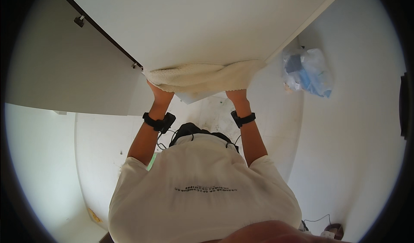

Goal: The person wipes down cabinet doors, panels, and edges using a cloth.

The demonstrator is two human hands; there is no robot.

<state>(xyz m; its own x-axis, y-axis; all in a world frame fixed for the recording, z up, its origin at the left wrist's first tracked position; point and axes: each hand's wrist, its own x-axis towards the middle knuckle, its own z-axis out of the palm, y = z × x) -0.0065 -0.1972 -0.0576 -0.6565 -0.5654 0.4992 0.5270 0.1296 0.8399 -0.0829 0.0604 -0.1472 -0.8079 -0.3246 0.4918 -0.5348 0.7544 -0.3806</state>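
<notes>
A cream fleecy cloth (200, 76) lies bunched across the near end of a broad white panel (207, 26), perhaps a cabinet door or side. My left hand (160, 90) is at the cloth's left end, with its fingers largely hidden behind the fabric. At the right part of the cloth is my right hand (236, 95), its fingers covered too. Whether either hand grips the cloth or the panel's edge cannot be told. Below the cloth, between my wrists, a pale pointed corner (189, 98) sticks out. Black straps with small devices circle both wrists.
An open cabinet door (71, 62) with metal hinges (79, 20) stands at the left. A clear plastic bag (307, 71) with blue contents is by the right wall. Pale floor (210, 113) with specks shows below. Cables hang near my waist; a dark round object (336, 230) is at lower right.
</notes>
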